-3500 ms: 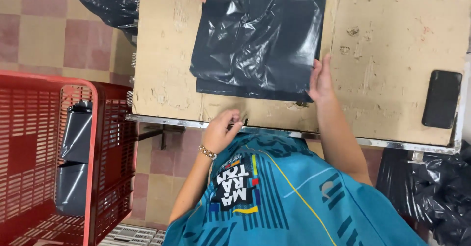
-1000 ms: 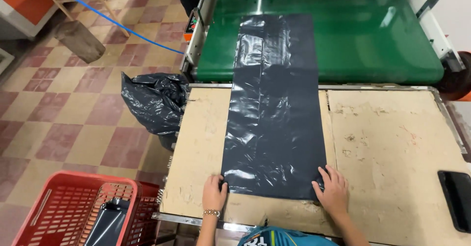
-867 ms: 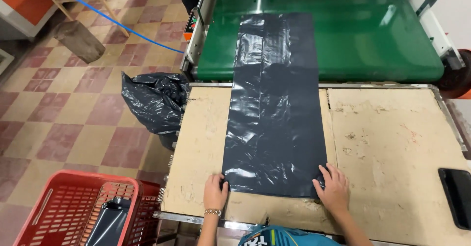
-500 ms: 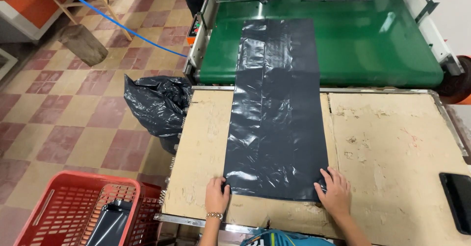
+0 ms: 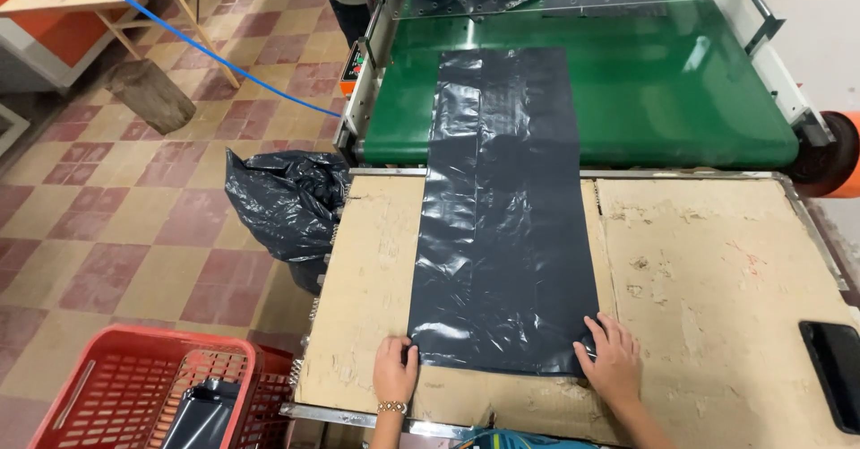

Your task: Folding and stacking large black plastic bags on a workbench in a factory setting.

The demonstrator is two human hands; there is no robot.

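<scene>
A long black plastic bag (image 5: 503,207) lies flat, stretched from the green conveyor belt (image 5: 681,99) onto the worn cardboard-covered table (image 5: 717,279). My left hand (image 5: 395,370) rests on the bag's near left corner, fingers flat, wearing a beaded bracelet. My right hand (image 5: 612,362) presses flat on the near right corner with fingers spread. Neither hand grips anything.
A black phone (image 5: 836,359) lies at the table's right edge. A red plastic basket (image 5: 116,395) holding dark folded bags stands at lower left. A stuffed black bag (image 5: 287,202) sits on the tiled floor beside the table. A person stands at the machine's far end.
Since 3.5 s ago my view has lifted from the table edge to the whole bag; both hands moved onto its near corners. In the last second they barely shifted.
</scene>
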